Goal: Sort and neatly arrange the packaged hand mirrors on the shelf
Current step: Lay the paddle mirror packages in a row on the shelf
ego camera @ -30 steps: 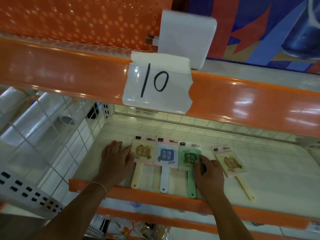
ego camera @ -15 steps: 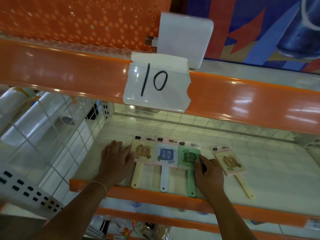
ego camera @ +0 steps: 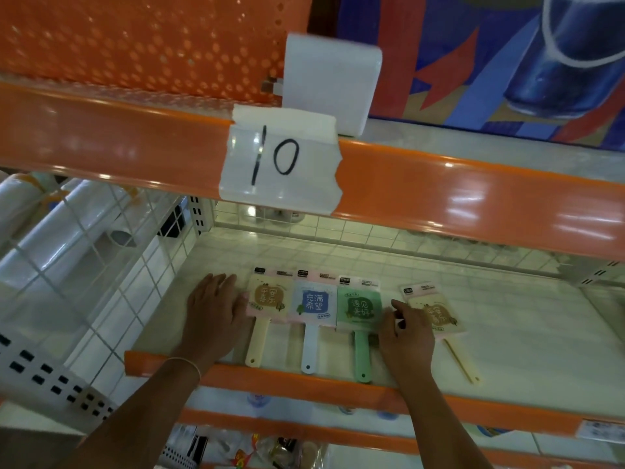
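Note:
Three packaged hand mirrors lie side by side on the white shelf (ego camera: 507, 333): a cream one (ego camera: 269, 299), a blue-and-white one (ego camera: 314, 304) and a green one (ego camera: 360, 308). A second cream mirror (ego camera: 439, 311) lies tilted further right, apart from the row. My left hand (ego camera: 216, 309) rests flat on the shelf, fingers touching the left edge of the first cream mirror. My right hand (ego camera: 406, 333) sits between the green mirror and the tilted cream one, fingers loosely bent and touching the green package's right edge; part of the tilted mirror is hidden behind it.
An orange shelf lip (ego camera: 304, 384) runs along the front. The upper shelf's orange rail (ego camera: 101, 140) carries a paper label (ego camera: 280, 164) marked 10. A white wire grid wall (ego camera: 84, 265) bounds the left side. The shelf stretches bare to the right.
My right hand has shifted slightly to the right, toward the tilted cream mirror. My left hand and the three-mirror row stay as they were.

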Demonstrator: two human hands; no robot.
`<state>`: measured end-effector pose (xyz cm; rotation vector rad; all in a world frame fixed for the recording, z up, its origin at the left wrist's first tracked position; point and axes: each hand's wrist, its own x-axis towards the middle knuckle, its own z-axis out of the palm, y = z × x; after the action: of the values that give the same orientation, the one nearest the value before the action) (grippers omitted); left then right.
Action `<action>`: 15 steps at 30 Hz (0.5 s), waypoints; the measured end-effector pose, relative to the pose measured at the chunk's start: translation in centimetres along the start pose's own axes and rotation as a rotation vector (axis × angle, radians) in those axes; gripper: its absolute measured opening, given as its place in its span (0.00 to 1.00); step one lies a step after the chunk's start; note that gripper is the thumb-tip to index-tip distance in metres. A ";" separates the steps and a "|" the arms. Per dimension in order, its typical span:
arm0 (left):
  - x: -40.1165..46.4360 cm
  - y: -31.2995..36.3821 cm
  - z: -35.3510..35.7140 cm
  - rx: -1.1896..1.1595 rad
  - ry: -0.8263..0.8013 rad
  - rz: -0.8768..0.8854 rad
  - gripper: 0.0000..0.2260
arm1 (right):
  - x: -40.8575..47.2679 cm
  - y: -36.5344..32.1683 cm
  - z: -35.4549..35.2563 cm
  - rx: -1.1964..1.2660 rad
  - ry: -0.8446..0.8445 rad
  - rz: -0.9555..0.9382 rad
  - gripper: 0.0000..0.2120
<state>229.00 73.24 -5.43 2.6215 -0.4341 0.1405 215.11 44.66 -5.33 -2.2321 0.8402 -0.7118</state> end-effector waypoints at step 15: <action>-3.9 19.5 3.0 -0.348 -0.070 0.396 0.22 | 4.7 4.7 -9.9 -0.254 -0.295 0.291 0.42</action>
<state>219.02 56.58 -0.17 2.1801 -0.9131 0.0909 209.86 34.89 -1.11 -2.2903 1.1205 -0.1403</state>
